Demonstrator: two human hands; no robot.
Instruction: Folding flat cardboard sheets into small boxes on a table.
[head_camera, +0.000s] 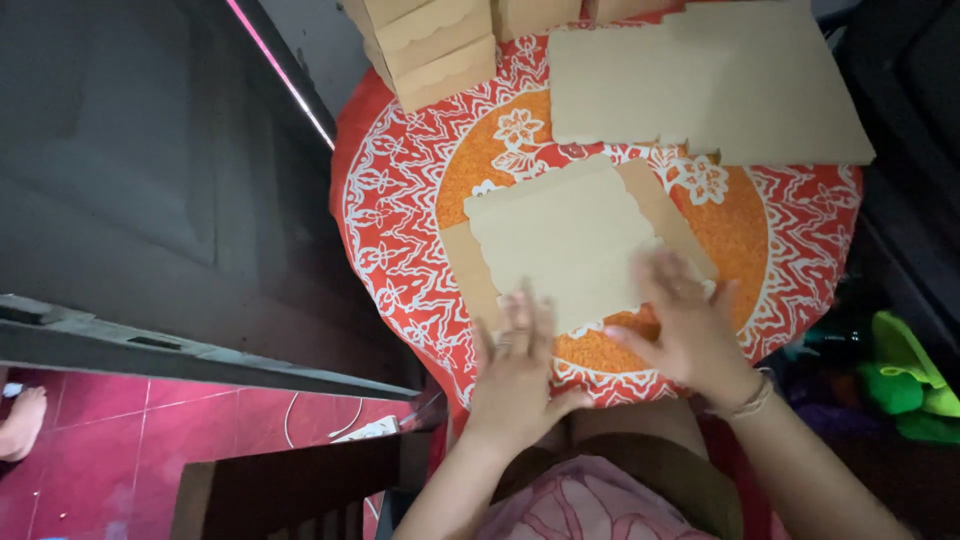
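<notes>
Pressing flat cardboard sheet (565, 240) onto patterned tabletop (400, 210), left hand (515, 370) and right hand (685, 325) with fingers spread wide on its near edge, gripping nothing. Still unfolded; folded boxes (435, 45) stacked behind, more flat blanks (700, 80) waiting.

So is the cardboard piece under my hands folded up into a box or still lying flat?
Lying flat. The cardboard piece is spread on the patterned tablecloth, no walls raised, with the left hand and right hand at its near edge.
</notes>
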